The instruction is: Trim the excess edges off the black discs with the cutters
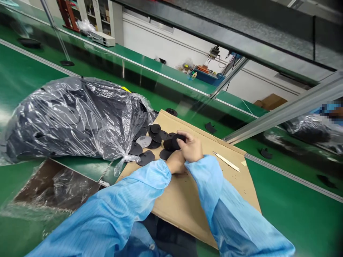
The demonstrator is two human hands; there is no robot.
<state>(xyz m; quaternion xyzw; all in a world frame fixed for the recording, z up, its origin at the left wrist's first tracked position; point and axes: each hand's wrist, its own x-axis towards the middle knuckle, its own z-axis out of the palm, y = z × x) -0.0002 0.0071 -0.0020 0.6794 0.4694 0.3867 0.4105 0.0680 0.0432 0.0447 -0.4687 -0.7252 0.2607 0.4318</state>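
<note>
Many loose discs (155, 128) and a bag (75, 117) crowd the left, a tool (226, 161) the right. Over cardboard (182, 200), the right hand (193, 147) clamps a round disc (177, 142), tilt unclear; the left hand (176, 162): grip hidden, cannot tell.

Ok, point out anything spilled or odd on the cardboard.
Dark specks lie scattered on the cardboard near the white tool, looking like loose debris. One grey disc also stands out among the black discs; I can't tell whether that's glare or its real colour.
</note>
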